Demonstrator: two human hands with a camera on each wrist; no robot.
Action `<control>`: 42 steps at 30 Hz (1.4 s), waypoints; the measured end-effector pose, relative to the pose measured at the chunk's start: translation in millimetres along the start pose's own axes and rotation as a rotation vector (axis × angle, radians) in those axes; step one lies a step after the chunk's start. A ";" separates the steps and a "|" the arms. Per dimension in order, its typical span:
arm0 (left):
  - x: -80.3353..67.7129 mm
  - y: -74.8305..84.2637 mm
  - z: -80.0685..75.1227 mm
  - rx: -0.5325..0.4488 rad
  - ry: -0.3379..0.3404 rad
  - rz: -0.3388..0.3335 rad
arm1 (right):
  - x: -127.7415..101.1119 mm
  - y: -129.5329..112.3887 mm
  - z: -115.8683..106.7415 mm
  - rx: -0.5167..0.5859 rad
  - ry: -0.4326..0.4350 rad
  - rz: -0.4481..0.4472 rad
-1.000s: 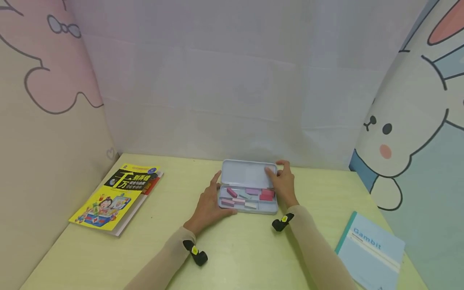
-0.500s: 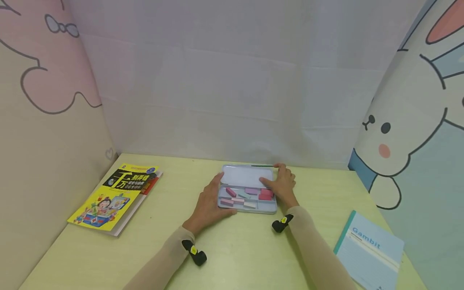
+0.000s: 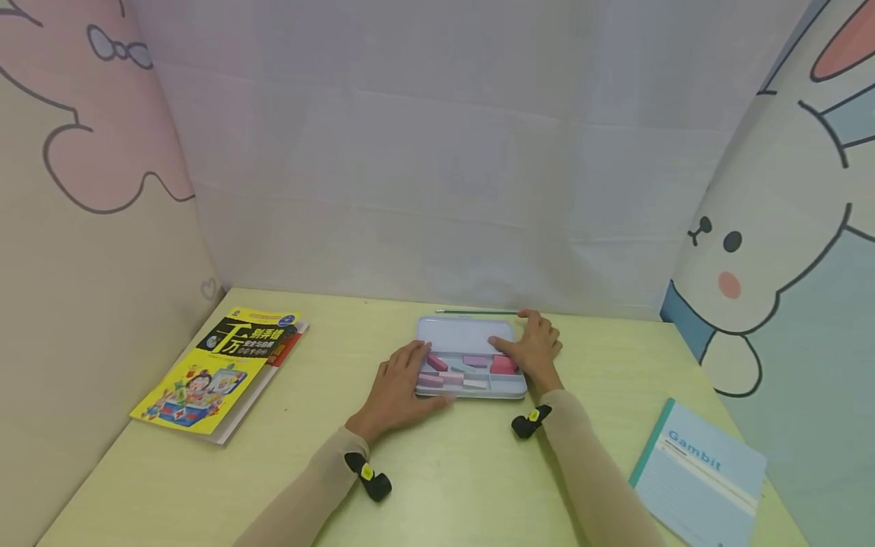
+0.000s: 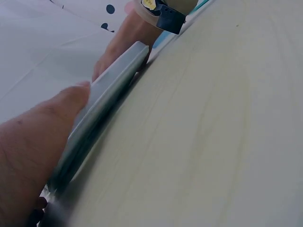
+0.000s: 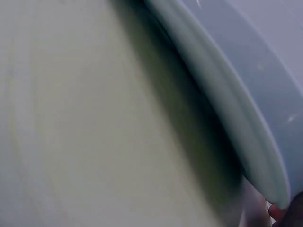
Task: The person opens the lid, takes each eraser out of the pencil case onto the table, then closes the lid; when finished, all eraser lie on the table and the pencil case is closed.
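An open pale blue tin pencil case lies mid-table, with several pink, purple and pale erasers in its tray. Its lid leans far back behind the tray, nearly flat. My left hand grips the tray's left end, fingers over the rim and thumb along the front. My right hand pinches the lid's right end, thumb on its inner face. The left wrist view shows my thumb against the case side. A blurred stretch of the case edge fills the right wrist view.
A thin dark pencil lies just behind the lid, by the white backdrop. A yellow book sits at the table's left. At the front right corner is a blue "Gambit" notebook. Cartoon-printed panels close both sides of the yellow-green table.
The lid has dropped back from upright to nearly flat, uncovering the pencil behind it. My left fingers have slid onto the tray's left rim. My right hand has followed the lid down.
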State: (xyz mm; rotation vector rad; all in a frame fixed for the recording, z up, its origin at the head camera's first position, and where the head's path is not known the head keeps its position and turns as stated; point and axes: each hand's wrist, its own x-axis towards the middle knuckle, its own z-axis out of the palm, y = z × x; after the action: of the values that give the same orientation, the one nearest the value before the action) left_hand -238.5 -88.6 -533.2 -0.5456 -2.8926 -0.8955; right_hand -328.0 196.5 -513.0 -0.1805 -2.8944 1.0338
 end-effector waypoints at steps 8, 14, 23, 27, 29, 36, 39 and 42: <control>0.2 -3.4 -3.5 0.055 -0.010 0.023 | -2.4 6.8 5.7 0.055 0.062 -0.058; 0.3 -8.7 -7.1 0.112 -0.020 0.002 | -7.4 8.5 7.9 0.096 0.091 -0.094; 0.7 -10.9 -7.3 0.118 -0.022 0.010 | -17.2 16.6 2.4 0.288 0.045 -0.194; -0.3 -10.6 -7.8 0.104 -0.028 0.003 | -28.0 20.5 -1.5 0.303 -0.020 -0.244; -0.6 -10.0 -8.3 0.097 -0.031 -0.006 | -32.9 22.1 -3.3 0.285 -0.047 -0.286; -0.3 -9.3 -8.7 0.105 -0.035 -0.013 | -43.4 28.5 -3.0 0.232 -0.057 -0.425; -0.3 -9.6 -8.5 0.110 -0.031 -0.014 | -46.4 31.1 -1.3 0.219 -0.062 -0.448; -0.6 -10.2 -7.7 0.107 -0.022 -0.008 | -49.5 34.3 0.7 0.201 -0.074 -0.415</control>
State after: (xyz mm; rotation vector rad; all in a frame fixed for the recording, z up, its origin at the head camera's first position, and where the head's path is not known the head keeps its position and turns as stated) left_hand -241.8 -100.9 -532.4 -0.5392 -2.9433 -0.7343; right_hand -275.9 215.8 -536.3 0.4557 -2.6883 1.2507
